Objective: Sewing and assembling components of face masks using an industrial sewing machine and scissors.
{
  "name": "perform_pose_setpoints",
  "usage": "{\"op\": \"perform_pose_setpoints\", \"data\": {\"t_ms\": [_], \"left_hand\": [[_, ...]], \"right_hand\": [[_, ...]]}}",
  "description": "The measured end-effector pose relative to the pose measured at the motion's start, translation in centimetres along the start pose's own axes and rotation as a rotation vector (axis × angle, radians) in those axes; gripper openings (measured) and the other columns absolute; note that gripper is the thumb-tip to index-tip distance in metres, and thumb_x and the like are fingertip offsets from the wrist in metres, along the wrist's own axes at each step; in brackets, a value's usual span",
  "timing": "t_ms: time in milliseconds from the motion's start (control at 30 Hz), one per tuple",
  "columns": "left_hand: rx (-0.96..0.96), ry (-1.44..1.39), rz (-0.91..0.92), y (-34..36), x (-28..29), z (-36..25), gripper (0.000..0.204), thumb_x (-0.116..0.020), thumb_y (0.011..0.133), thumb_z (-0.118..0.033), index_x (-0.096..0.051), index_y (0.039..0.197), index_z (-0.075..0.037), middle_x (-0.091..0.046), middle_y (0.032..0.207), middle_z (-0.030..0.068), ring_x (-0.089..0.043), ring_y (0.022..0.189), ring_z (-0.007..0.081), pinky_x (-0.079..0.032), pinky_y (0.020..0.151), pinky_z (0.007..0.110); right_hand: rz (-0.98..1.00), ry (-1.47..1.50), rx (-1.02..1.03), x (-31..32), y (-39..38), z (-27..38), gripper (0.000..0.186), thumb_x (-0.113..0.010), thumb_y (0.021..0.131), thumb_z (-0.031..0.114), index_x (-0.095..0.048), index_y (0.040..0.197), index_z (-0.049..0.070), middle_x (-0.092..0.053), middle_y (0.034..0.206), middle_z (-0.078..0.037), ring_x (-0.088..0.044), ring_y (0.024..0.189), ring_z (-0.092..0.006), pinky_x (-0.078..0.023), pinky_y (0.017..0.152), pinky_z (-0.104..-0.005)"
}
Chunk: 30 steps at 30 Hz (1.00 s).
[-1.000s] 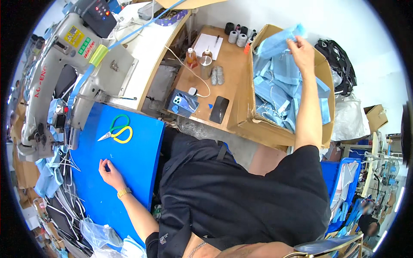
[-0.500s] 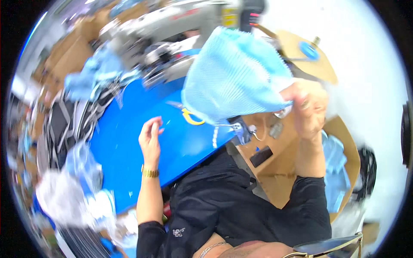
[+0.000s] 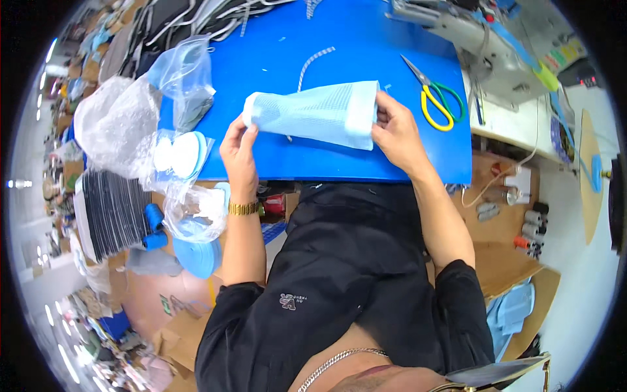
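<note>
A light blue mesh fabric piece (image 3: 304, 116), tube-like, is stretched sideways just above the blue table (image 3: 261, 68). Its left end is narrow, and a wider, smoother band runs along its right end. My left hand (image 3: 239, 149) pinches the narrow end between thumb and fingers. At the banded end my right hand (image 3: 397, 130) grips the edge, some fingertips hidden behind or inside the cloth. A striped grey cord (image 3: 305, 67) lies on the table and passes behind the fabric. To the right of my right hand rest scissors (image 3: 425, 82) with one yellow and one green handle.
A sewing machine (image 3: 483, 55) stands at the far right. Clear plastic bags (image 3: 186, 72) and white round pieces (image 3: 179, 155) crowd the table's left side. Dark grey-trimmed fabric (image 3: 176, 23) is piled far left. A cardboard box (image 3: 545, 304) with blue cloth sits lower right.
The fabric has come down from high at the right to in front of me. My left hand, empty before, now grips its other end. The view has turned toward the table.
</note>
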<state>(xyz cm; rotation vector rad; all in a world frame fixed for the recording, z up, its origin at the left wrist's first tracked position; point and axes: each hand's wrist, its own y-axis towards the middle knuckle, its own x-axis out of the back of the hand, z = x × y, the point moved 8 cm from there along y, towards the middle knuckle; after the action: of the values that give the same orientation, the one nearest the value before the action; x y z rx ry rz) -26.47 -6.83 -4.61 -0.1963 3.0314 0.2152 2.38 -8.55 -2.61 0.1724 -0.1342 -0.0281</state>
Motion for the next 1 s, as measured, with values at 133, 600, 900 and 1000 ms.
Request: {"op": "perform_pose_setpoints", "data": {"t_ms": [133,600,900,1000], "left_hand": [[-0.108,0.268,-0.109,-1.5,1.4,-1.0,0.038,-0.063,0.087,-0.002,-0.053,0.124,0.001,-0.053,0.13,0.0127,-0.052,0.118,0.0199,-0.044,0.096,0.032],[-0.25,0.335,0.458,-1.9,-13.9,-8.4,0.026,-0.065,0.084,-0.005,-0.065,0.11,-0.001,-0.069,0.096,0.0093,-0.065,0.086,0.0148,-0.05,0.074,0.026],[0.172,0.146,0.511,-1.4,-12.8,-3.0,0.017,-0.062,0.088,-0.004,-0.068,0.103,0.0,-0.068,0.092,0.004,-0.06,0.079,0.0072,-0.047,0.068,0.021],[0.124,0.127,0.503,-1.9,-12.5,-2.8,0.017,-0.064,0.087,-0.005,-0.068,0.103,0.0,-0.068,0.096,0.0056,-0.06,0.084,0.0085,-0.048,0.072,0.022]], "right_hand": [[-0.106,-0.075,0.116,1.0,-1.4,2.6,0.043,-0.066,0.078,0.001,-0.049,0.118,0.001,-0.06,0.087,-0.006,-0.053,0.072,-0.0097,-0.044,0.062,-0.0246],[-0.035,-0.02,0.051,-0.3,-1.8,4.8,0.025,-0.068,0.083,0.005,-0.062,0.106,-0.001,-0.07,0.088,-0.006,-0.061,0.072,-0.0079,-0.046,0.062,-0.0221],[0.069,0.235,-0.165,-1.4,-2.5,1.3,0.027,-0.064,0.088,0.007,-0.061,0.113,-0.001,-0.068,0.088,-0.006,-0.06,0.079,-0.0071,-0.048,0.068,-0.0212],[0.012,0.12,-0.074,-0.8,-2.6,1.6,0.024,-0.066,0.087,0.008,-0.065,0.109,0.0,-0.069,0.087,-0.007,-0.062,0.079,-0.0084,-0.05,0.07,-0.0231]]}}
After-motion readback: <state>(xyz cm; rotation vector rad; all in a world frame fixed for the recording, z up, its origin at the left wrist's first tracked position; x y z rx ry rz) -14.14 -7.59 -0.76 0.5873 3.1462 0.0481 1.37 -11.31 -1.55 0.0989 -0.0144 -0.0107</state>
